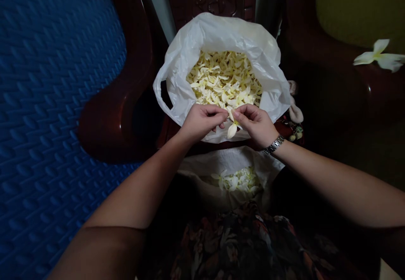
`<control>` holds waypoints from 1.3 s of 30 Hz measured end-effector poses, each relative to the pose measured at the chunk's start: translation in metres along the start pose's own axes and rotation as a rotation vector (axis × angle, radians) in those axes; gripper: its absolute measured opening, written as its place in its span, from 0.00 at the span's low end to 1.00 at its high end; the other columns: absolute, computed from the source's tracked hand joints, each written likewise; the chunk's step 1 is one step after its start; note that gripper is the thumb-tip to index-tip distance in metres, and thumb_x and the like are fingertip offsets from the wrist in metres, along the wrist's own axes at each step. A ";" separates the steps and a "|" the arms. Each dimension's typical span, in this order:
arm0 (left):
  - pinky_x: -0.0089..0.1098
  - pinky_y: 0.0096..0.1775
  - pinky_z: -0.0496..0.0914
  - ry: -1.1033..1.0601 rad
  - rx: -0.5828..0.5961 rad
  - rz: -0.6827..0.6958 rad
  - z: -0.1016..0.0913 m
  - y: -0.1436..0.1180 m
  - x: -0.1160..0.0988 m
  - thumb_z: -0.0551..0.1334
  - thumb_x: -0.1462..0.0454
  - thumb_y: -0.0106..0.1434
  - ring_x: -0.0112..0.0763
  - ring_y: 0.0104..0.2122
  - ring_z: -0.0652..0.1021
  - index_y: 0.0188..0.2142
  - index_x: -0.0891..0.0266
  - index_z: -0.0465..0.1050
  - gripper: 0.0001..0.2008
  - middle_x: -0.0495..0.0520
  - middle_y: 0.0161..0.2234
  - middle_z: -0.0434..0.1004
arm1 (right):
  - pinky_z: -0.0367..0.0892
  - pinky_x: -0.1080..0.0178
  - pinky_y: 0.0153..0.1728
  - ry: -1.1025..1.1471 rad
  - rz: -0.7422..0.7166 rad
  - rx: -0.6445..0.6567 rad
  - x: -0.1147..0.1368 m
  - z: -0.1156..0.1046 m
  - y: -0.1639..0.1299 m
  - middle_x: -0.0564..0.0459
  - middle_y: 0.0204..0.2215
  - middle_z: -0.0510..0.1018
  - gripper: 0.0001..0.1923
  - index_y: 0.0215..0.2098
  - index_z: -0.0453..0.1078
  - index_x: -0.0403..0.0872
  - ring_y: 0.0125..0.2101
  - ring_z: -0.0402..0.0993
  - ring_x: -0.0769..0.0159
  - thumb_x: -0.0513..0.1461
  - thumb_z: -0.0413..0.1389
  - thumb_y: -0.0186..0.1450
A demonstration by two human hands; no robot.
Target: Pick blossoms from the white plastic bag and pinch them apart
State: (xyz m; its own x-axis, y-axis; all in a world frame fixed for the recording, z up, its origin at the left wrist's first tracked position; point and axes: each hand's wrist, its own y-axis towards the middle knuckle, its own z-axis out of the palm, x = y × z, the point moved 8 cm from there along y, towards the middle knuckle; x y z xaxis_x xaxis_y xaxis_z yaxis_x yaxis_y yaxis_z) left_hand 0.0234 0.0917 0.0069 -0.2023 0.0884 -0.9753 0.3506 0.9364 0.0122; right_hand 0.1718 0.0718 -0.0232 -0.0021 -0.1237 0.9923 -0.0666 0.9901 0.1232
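Between my two hands is a white flower point(232, 130) with a yellow centre, one petal hanging downward. My right hand point(257, 126), with a metal watch band on its wrist, pinches it between thumb and forefinger. The closed fingertips of my left hand point(205, 121) grip a petal on the flower's other side. Both hands are over the near rim of a white plastic bag point(234, 31), which stands wide open. A heap of pale yellow-white flowers point(226, 77) lies inside it. Closer to my body, a second whitish bag point(202, 161) holds more white flowers point(240, 180).
Dark carved wooden chair arms stand on the left point(110, 111) and right point(341, 73). A single white flower point(379, 56) rests on the right one. Blue textured matting point(47, 123) spreads along the left. Small beige items point(295, 111) lie beside the upper bag.
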 end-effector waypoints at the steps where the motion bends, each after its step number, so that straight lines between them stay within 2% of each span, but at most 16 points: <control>1: 0.22 0.23 0.68 -0.003 0.001 -0.001 0.000 0.000 0.000 0.67 0.64 0.56 0.22 0.21 0.73 0.31 0.68 0.82 0.07 0.50 0.21 0.78 | 0.61 0.64 0.28 0.004 0.005 0.001 0.000 0.000 0.000 0.55 0.26 0.73 0.29 0.32 0.71 0.47 0.26 0.64 0.70 0.62 0.66 0.54; 15: 0.22 0.23 0.67 -0.003 0.004 -0.013 0.001 -0.001 -0.002 0.66 0.65 0.57 0.22 0.21 0.73 0.29 0.67 0.81 0.06 0.50 0.21 0.78 | 0.61 0.64 0.29 -0.014 -0.011 -0.016 0.002 -0.001 -0.001 0.55 0.26 0.73 0.29 0.31 0.71 0.46 0.27 0.64 0.70 0.62 0.66 0.54; 29: 0.22 0.22 0.67 -0.028 0.021 -0.052 0.001 -0.001 -0.001 0.66 0.66 0.55 0.22 0.20 0.72 0.28 0.67 0.80 0.05 0.50 0.20 0.77 | 0.63 0.62 0.31 -0.227 -0.157 -0.057 0.013 -0.002 -0.004 0.54 0.26 0.74 0.27 0.31 0.71 0.48 0.29 0.67 0.66 0.63 0.59 0.61; 39: 0.23 0.21 0.67 -0.031 0.032 -0.091 0.001 0.000 0.005 0.67 0.65 0.55 0.22 0.19 0.72 0.31 0.68 0.81 0.07 0.50 0.20 0.77 | 0.62 0.62 0.30 -0.183 -0.084 -0.034 0.009 -0.001 -0.003 0.54 0.25 0.73 0.27 0.30 0.70 0.48 0.28 0.66 0.67 0.63 0.61 0.59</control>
State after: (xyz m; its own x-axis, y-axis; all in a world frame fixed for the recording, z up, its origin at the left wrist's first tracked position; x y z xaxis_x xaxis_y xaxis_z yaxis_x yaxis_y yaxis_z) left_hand 0.0234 0.0922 0.0022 -0.2068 -0.0075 -0.9784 0.3615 0.9286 -0.0835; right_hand 0.1734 0.0675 -0.0148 -0.1795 -0.2131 0.9604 -0.0404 0.9770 0.2092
